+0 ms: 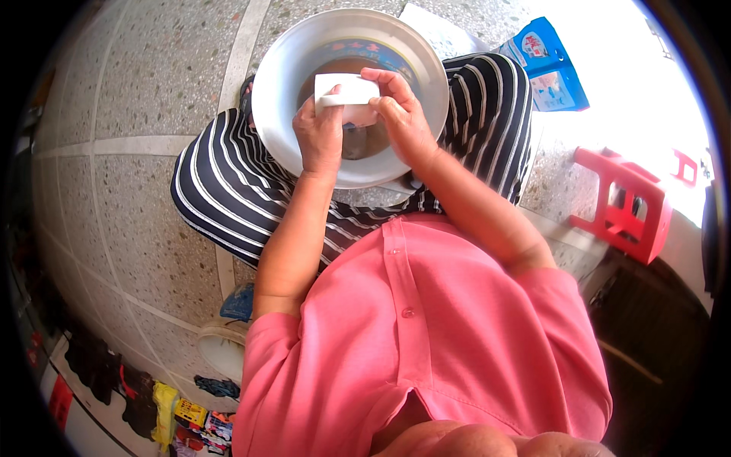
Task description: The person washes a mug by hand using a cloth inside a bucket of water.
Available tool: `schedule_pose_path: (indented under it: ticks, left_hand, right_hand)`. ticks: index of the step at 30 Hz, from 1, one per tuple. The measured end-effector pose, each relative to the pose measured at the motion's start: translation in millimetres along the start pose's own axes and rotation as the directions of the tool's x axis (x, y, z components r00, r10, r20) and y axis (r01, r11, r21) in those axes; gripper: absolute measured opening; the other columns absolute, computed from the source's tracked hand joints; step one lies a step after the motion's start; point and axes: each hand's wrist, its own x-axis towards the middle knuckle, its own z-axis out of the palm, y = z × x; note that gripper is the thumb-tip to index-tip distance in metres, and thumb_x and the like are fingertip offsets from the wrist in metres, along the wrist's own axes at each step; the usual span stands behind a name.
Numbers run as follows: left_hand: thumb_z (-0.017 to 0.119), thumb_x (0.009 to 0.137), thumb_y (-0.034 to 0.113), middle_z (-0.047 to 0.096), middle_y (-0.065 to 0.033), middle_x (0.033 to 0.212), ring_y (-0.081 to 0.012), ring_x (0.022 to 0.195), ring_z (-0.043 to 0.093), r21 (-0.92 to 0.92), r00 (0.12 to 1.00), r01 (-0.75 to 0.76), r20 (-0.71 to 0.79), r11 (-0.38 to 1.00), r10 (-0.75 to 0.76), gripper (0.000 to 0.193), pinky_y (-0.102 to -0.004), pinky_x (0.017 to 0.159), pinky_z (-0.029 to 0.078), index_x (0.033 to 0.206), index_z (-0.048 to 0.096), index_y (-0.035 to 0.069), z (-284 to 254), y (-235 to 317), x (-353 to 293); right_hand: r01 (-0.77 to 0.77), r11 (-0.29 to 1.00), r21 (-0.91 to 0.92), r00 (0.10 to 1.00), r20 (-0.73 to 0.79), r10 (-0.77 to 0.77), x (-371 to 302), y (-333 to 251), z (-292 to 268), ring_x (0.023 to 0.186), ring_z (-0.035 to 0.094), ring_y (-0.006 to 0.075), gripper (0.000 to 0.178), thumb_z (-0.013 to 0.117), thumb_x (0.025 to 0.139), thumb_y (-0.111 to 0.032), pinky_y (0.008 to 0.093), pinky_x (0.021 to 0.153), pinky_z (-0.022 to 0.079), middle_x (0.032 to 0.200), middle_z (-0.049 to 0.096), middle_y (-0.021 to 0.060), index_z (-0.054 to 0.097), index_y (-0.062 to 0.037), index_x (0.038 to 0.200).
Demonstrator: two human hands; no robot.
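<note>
Over a white plastic basin (pixel 276 137), both my hands hold a small white oblong thing (pixel 354 89) with a folded-looking edge. Its kind I cannot make out. My left hand (pixel 318 137) grips its left end, with the thumb pressed at the fold. The fingers of my right hand (pixel 402 114) are closed on its right end, above and below. Murky brown water (pixel 368 145) lies in the bottom of the basin, below the thing. The basin stands between my legs in striped trousers (pixel 228 186).
A blue pouch (pixel 547 65) lies at the upper right, beyond my right knee. Farther right, a red plastic stool (pixel 628 206) rests tipped on the floor. A pale round container (pixel 221 350) is near my left elbow, with bags and packets (pixel 190 419) at the lower left.
</note>
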Motion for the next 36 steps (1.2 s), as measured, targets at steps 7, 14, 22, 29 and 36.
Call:
schedule_pose_path:
  ticks: [7, 14, 22, 29, 36]
  left_hand:
    - [0.060, 0.084, 0.024, 0.064, -0.0142, 0.080, -0.0290, 0.072, 0.062, 0.201, 0.937, -0.345, 0.132, 0.917, 0.323, 0.025, -0.0342, 0.066, 0.048, 0.089, 0.063, -0.001, -3.3, 9.4, -2.1]
    - [0.060, 0.084, 0.024, 0.065, -0.0112, 0.082, -0.0191, 0.074, 0.062, 0.075, 0.986, -0.127, 0.113, 0.989, 0.119, 0.027, -0.0314, 0.067, 0.048, 0.094, 0.063, -0.001, -7.3, 0.4, 1.9]
    - [0.056, 0.083, 0.021, 0.063, -0.0045, 0.095, -0.0108, 0.082, 0.058, -0.237, 0.937, 0.274, 0.284, 0.932, -0.203, 0.028, -0.0229, 0.069, 0.046, 0.101, 0.063, 0.001, -4.9, 15.0, 4.5]
    - [0.057, 0.084, 0.012, 0.061, -0.0030, 0.104, -0.0102, 0.091, 0.057, -0.127, 0.854, 0.260, 0.494, 0.957, -0.167, 0.032, -0.0246, 0.078, 0.047, 0.114, 0.056, 0.002, 0.4, 1.0, -1.3]
    - [0.061, 0.080, 0.011, 0.064, -0.0162, 0.091, -0.0320, 0.085, 0.061, 0.285, 0.870, -0.333, 0.461, 0.899, 0.176, 0.025, -0.0385, 0.073, 0.048, 0.101, 0.059, -0.002, 9.8, -4.1, -9.1]
  right_hand:
    - [-0.028, 0.980, 0.199, 0.999, 0.029, 0.023, 2.4, -6.8, -0.5, 0.102, 0.050, 0.0117, 0.041, 0.046, 0.081, -0.001, 0.0253, 0.087, 0.042, 0.110, 0.052, 0.0047, 0.046, -0.0035, 0.122]
    - [-0.008, 0.996, 0.090, 1.000, 0.019, 0.006, -0.8, -10.0, -2.8, 0.103, 0.052, 0.0171, 0.046, 0.045, 0.074, 0.000, 0.0284, 0.088, 0.043, 0.112, 0.054, 0.0108, 0.049, -0.0032, 0.119]
    - [-0.083, 0.976, 0.200, 0.997, 0.022, 0.080, 0.1, 2.0, -9.1, 0.101, 0.053, 0.0187, 0.053, 0.053, 0.076, -0.005, 0.0312, 0.083, 0.047, 0.114, 0.052, 0.0105, 0.040, -0.0052, 0.128]
    - [-0.185, 0.958, 0.221, 0.980, -0.037, 0.198, 4.9, 9.5, -12.4, 0.097, 0.053, 0.0177, 0.061, 0.061, 0.078, -0.016, 0.0320, 0.079, 0.046, 0.113, 0.051, 0.0096, 0.035, -0.0080, 0.132]
    - [-0.049, 0.994, 0.094, 0.988, -0.141, 0.062, 11.9, 16.3, -10.4, 0.103, 0.052, 0.0193, 0.060, 0.065, 0.077, -0.018, 0.0313, 0.086, 0.044, 0.112, 0.053, 0.0114, 0.039, -0.0057, 0.130]
